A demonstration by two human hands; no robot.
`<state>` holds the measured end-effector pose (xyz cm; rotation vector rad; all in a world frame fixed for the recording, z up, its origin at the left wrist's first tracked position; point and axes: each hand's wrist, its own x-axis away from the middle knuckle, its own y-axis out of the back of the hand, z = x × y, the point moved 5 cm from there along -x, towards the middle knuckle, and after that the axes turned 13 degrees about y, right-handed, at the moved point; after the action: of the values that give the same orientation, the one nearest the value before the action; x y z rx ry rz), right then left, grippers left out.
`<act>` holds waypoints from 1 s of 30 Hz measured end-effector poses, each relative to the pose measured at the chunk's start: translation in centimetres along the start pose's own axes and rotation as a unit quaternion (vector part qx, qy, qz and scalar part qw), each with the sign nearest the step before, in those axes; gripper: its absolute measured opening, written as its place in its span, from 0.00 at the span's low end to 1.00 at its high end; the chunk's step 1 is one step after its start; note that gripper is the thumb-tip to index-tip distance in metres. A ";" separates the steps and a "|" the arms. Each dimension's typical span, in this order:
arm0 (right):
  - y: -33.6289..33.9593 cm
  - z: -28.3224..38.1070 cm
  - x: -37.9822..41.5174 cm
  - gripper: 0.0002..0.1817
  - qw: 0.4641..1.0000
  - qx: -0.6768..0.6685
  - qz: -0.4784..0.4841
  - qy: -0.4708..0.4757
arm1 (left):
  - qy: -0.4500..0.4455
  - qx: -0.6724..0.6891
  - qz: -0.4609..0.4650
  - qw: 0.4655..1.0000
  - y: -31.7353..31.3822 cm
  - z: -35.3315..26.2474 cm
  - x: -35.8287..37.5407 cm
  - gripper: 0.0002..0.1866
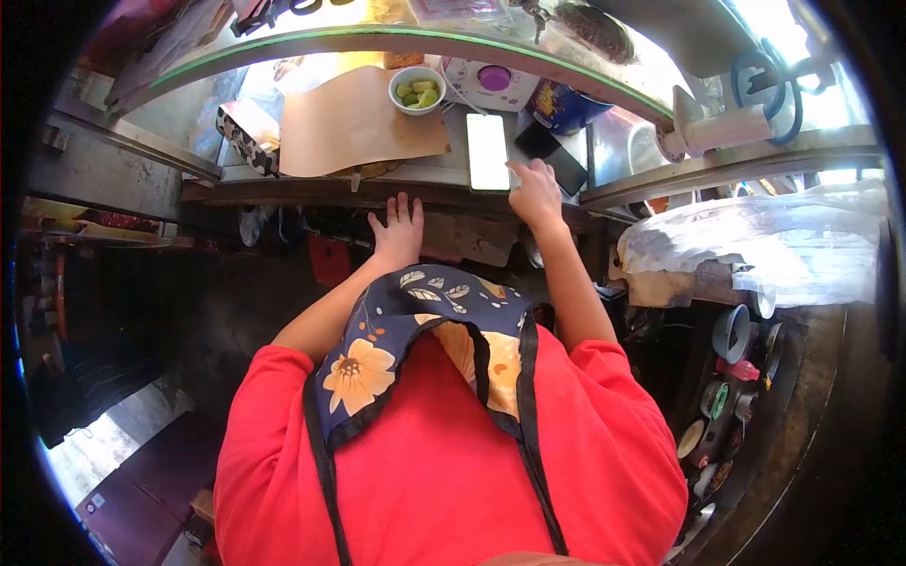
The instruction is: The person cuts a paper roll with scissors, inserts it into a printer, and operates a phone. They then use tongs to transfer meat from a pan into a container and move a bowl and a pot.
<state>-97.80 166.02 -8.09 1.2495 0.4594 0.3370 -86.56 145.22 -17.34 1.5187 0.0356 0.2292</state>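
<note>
- Nearest the camera: the person's red shirt [444, 472] and a dark floral cloth [425, 330] hanging from the neck fill the lower frame; both bare forearms reach up and away from them toward a counter.
- Left hand [396, 231]: laid flat on the front edge of the counter [311, 189], fingers extended and slightly spread, holding nothing. It appears to serve as a brace.
- Right hand [535, 193]: loosely open, fingertips on or just over the lower right corner of a phone [488, 151]; nothing is pinched or gripped. Whether the fingers actually touch the screen cannot be told from this view.
- The phone lies flat on the counter top, screen lit white, just right of a sheet of brown paper [359, 127]; a second, dark phone [552, 156] lies just beside it on the right.
- Step in hand, as judged: operating or reaching for the lit phone. A next move would call for either a light, accurate tap on the screen or a closing of the fingers round the phone's edge to lift it.
- Farther back: a white bowl [417, 90] of green pieces stands at the paper's far corner, near a white appliance with a purple dial [491, 80].
- At the right edge: crumpled white plastic [755, 245] and, below it, a cluster of small containers [731, 377].
</note>
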 end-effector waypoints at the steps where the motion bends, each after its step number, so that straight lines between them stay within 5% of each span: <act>1: 0.0 0.3 -0.3 0.24 1.000 0.007 -0.018 0.020 | 0.001 -0.005 -0.025 1.000 0.2 0.0 0.0 0.48; 5: -0.6 1.2 -1.4 0.22 0.999 0.003 -0.032 0.035 | -0.007 0.003 0.074 0.997 0.8 0.0 0.1 0.38; 14: -2.7 0.2 -4.6 0.24 1.000 0.020 0.004 0.021 | 0.008 -0.007 0.096 0.995 0.6 -0.2 -0.1 0.40; 17: -1.7 -0.9 -4.7 0.26 0.999 0.014 -0.050 -0.003 | 0.006 -0.007 0.044 0.999 -0.1 0.0 0.0 0.50; 20: -2.3 -3.3 -5.1 0.29 0.994 -0.037 0.034 -0.099 | 0.006 -0.005 0.034 0.999 0.6 0.0 -0.1 0.51; 22: -1.8 -3.0 -5.5 0.29 0.990 -0.040 0.064 -0.119 | 0.005 -0.016 0.123 0.992 1.7 -0.1 0.0 0.40; 25: -2.0 -2.8 -5.9 0.30 0.986 -0.032 0.099 -0.127 | 0.014 -0.016 0.037 0.999 -0.6 -0.1 -0.2 0.51; 30: -2.2 -2.8 -7.0 0.31 0.987 -0.010 0.119 -0.106 | 0.015 -0.015 0.017 1.000 -1.4 -0.2 -0.2 0.51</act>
<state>-105.25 164.35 -9.84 1.3065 0.1241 0.4055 -86.60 145.34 -18.80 1.4871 0.0293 0.2792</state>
